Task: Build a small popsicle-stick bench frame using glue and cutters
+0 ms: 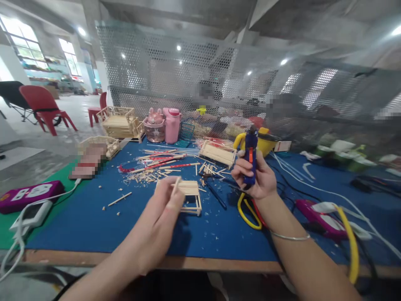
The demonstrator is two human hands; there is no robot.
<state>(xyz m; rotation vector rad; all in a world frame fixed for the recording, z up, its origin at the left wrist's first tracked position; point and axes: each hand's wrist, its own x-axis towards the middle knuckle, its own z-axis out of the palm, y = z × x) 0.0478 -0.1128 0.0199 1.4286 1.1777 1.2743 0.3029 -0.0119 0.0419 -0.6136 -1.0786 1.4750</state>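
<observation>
My left hand (166, 209) is closed, pinching a short pale wooden stick (176, 186) between thumb and fingers. Just beyond it is a small wooden frame with a slatted top (191, 190), partly hidden by that hand. Held up to the right, my right hand (258, 175) wraps around a blue glue gun (251, 154) with an orange trigger; its nozzle is hard to make out. Loose sticks and broken bits (140, 175) lie behind the frame. A dark pen-like tool (216, 194) rests between my hands.
Finished-looking wooden models (120, 121) stand at the back left, near a pink bottle (172, 125). Another slatted piece (217, 154) lies at the back. Yellow-handled pliers (249, 215), cables and a purple power strip (322, 217) are on the right. A perforated screen (169, 67) borders the blue table.
</observation>
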